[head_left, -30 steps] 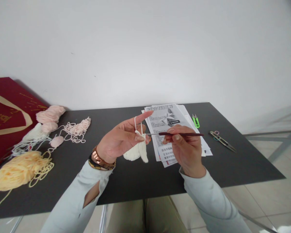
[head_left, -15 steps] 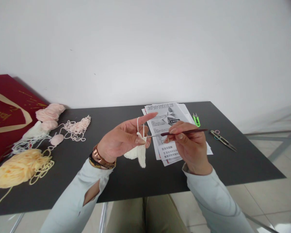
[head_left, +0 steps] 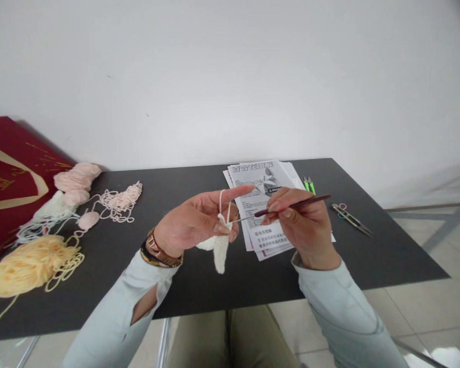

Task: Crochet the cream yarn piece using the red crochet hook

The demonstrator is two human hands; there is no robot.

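Observation:
My left hand (head_left: 199, 217) pinches a white crocheted piece (head_left: 221, 253) between thumb and fingers, its narrow end hanging down. White yarn (head_left: 221, 200) loops over the outstretched index finger and runs down to the stitches. In my right hand (head_left: 301, 220) is a crochet hook (head_left: 310, 201) with a dark red handle, gripped like a pen. Its thin metal shaft points left and meets the top of the crochet by my left thumb. The hook's very tip is hard to make out among the yarn.
Printed sheets (head_left: 266, 245) lie beneath and behind my right hand. Green-handled snips (head_left: 309, 185) and metal thread snips (head_left: 352, 221) are on the right. At left are yellow yarn (head_left: 26, 266), pink yarn (head_left: 76, 179), white yarn (head_left: 48, 214) and a red bag (head_left: 15, 189) on the black table (head_left: 168, 179).
The hook now slants more, its handle end raised. My right hand has shifted slightly right, and the hanging crochet has swung a little left and lower.

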